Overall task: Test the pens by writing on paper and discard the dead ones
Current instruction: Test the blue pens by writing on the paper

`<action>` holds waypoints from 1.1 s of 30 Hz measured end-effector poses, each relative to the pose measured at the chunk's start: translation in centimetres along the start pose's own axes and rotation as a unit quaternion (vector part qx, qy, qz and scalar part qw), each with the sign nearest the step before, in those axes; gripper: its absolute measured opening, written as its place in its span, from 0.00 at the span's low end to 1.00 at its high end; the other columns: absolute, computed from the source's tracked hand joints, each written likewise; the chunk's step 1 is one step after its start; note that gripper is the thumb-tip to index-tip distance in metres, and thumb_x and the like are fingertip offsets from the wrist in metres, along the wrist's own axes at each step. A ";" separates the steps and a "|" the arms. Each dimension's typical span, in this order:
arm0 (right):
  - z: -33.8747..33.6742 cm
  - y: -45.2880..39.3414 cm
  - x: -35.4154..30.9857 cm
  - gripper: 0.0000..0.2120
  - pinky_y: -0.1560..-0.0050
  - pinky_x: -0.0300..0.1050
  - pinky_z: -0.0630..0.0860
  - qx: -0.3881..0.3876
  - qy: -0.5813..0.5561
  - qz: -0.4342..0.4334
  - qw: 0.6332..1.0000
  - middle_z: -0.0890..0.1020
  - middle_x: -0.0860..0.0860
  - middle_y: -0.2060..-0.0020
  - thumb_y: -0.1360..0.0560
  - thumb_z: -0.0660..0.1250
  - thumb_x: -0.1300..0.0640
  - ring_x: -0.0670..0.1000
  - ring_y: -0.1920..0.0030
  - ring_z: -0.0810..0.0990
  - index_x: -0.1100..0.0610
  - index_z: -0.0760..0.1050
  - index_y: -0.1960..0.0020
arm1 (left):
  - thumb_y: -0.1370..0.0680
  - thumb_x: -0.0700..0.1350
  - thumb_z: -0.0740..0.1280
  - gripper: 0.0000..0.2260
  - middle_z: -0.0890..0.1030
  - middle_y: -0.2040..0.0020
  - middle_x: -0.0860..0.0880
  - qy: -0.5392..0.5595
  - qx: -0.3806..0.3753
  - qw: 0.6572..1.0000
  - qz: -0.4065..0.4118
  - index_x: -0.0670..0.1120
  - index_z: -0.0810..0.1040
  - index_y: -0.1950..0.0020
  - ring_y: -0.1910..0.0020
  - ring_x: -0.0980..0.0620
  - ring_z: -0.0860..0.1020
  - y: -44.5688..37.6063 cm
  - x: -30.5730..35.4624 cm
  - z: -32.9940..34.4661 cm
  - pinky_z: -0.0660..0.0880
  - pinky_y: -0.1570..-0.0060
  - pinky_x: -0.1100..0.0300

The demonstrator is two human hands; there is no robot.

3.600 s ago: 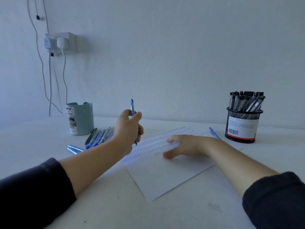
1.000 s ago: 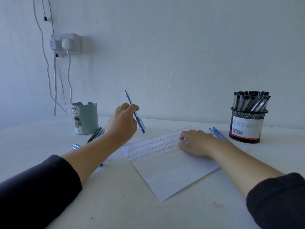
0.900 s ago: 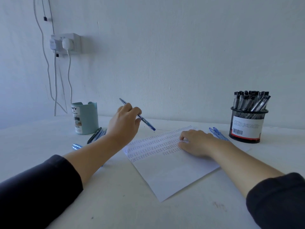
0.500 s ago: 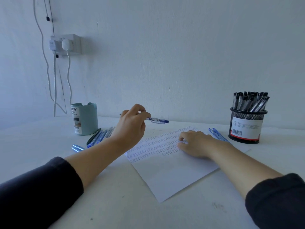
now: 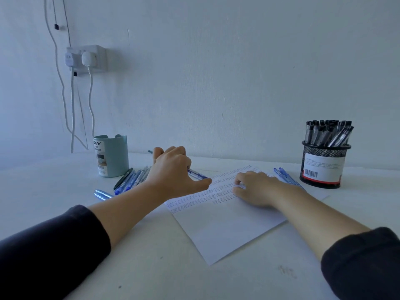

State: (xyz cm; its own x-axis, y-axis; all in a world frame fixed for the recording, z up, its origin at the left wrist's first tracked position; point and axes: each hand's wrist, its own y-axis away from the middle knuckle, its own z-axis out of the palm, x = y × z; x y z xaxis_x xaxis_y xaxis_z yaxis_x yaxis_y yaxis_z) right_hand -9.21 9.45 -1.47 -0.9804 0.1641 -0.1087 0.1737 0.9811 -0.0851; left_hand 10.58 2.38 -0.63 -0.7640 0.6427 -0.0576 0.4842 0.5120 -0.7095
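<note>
Left hand [image 5: 173,172] dropped from up in the air, now gripping the blue clear-barrel pen [image 5: 197,175] low over the white handwritten paper sheet [image 5: 227,226], mid-tabletop; right hand [image 5: 255,189], fingers curled, presses the sheet

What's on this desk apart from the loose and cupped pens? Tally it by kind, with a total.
Pen cups: 2, a teal plastic cup and a black mesh cup
White paper sheet with rows of pen marks: 1
Blue pen gripped in the left hand: 1
Total: 4
</note>
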 end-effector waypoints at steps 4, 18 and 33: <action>-0.1 0.1 0.0 0.13 0.38 0.51 0.64 -0.004 0.003 0.000 1.000 0.71 0.49 0.39 0.20 0.53 0.47 0.54 0.37 0.67 0.50 0.69 0.40 | 0.40 0.68 0.52 0.25 0.63 0.70 0.53 0.027 0.020 0.999 0.012 0.45 0.67 0.74 0.67 0.51 0.66 0.0 -0.3 0.1 0.51 0.58 0.57; -0.4 0.4 -0.3 0.35 0.31 0.56 0.59 -0.039 -0.003 0.009 0.999 0.63 0.51 0.27 0.27 0.54 0.29 0.57 0.28 0.60 0.46 0.58 0.26 | 0.21 0.41 0.62 0.09 0.72 0.44 0.45 0.230 0.084 0.970 -0.007 0.40 0.79 0.45 0.62 0.50 0.75 0.2 0.9 -0.3 0.73 0.62 0.55; 0.1 0.0 -0.3 0.40 0.29 0.59 0.57 -0.076 0.004 0.042 0.996 0.55 0.53 0.24 0.30 0.54 0.26 0.60 0.26 0.55 0.42 0.52 0.24 | 0.28 0.36 0.65 0.06 0.78 0.72 0.44 0.498 -0.143 0.785 -0.341 0.41 0.74 0.66 0.77 0.51 0.70 0.4 4.6 -0.8 0.64 0.76 0.65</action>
State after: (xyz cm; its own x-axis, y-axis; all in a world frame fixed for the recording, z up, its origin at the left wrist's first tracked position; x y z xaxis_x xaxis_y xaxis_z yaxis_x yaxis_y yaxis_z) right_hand -8.95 9.40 -1.54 -0.9637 0.2472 -0.1006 0.2404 0.9677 0.0753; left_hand 7.59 6.03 -0.67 -0.2440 0.2181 0.9449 0.2919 0.9457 -0.1429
